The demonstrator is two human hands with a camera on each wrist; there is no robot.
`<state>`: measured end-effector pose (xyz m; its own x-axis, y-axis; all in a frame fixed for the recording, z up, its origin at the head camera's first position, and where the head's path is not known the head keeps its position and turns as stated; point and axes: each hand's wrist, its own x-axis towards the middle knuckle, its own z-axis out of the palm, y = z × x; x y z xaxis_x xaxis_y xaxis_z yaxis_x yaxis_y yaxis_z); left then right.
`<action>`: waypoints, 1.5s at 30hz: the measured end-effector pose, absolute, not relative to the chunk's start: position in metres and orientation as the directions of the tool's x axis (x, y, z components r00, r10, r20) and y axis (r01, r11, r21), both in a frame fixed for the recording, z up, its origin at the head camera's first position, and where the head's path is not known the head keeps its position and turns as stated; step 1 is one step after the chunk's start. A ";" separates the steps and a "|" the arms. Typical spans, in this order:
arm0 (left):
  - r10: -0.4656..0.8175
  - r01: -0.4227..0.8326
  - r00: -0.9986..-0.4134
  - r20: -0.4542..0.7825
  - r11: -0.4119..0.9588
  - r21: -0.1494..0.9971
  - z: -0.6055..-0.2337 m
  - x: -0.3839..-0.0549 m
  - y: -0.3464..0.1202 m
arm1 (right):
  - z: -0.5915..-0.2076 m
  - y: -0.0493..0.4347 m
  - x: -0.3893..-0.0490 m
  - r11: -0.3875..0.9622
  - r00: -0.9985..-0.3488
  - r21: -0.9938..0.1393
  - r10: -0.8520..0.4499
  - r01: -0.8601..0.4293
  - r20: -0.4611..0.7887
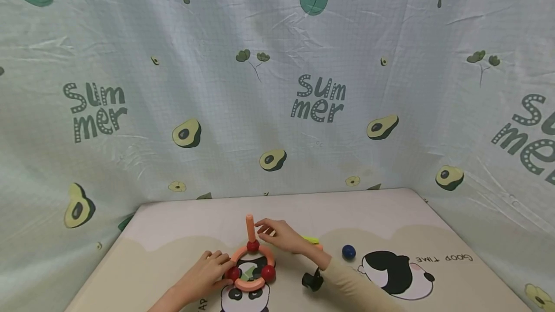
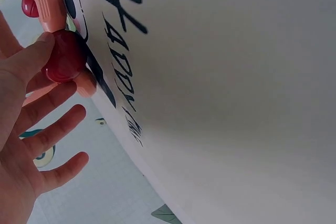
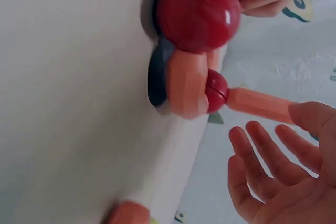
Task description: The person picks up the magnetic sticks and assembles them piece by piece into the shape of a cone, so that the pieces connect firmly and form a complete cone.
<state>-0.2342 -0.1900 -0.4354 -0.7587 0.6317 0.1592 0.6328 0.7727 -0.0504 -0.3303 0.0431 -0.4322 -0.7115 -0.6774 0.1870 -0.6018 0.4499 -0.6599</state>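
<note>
A ring of curved orange toy rods (image 1: 268, 253) joined by red balls (image 1: 268, 273) lies on the table. From its far ball (image 1: 253, 246) a straight orange rod (image 1: 250, 227) stands upright. My left hand (image 1: 211, 273) grips the ring's left red ball (image 2: 65, 56) between thumb and fingers, the other fingers spread. Beside the rod's upper end is my right hand (image 1: 282, 236), its thumb (image 3: 310, 116) overlapping the tip in the right wrist view. The other fingers of that hand are loosely bent, apart from the rod.
A blue ball (image 1: 349, 252) lies right of my right forearm. Behind that forearm show a yellow-green piece (image 1: 310, 240) and an orange one (image 3: 128, 213). A black wrist device (image 1: 312, 280) shows by the sleeve. A printed curtain (image 1: 277, 110) hangs behind the patterned table (image 1: 182, 220).
</note>
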 end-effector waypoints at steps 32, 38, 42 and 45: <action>0.687 0.697 -0.713 0.143 0.717 0.031 -0.434 -0.227 -0.181 | -0.428 0.130 -0.325 0.710 -0.748 -0.281 -0.663 -0.646 0.042; 0.720 0.732 -0.664 0.203 0.681 -0.021 -0.432 -0.225 -0.177 | -0.429 0.132 -0.325 0.728 -0.766 -0.297 -0.643 -0.619 0.021; 0.724 0.737 -0.658 0.208 0.676 -0.020 -0.432 -0.225 -0.177 | -0.433 0.133 -0.326 0.741 -0.774 -0.278 -0.633 -0.611 0.012; 0.726 0.740 -0.655 0.209 0.673 -0.018 -0.432 -0.224 -0.177 | -0.435 0.133 -0.326 0.739 -0.770 -0.262 -0.638 -0.620 0.024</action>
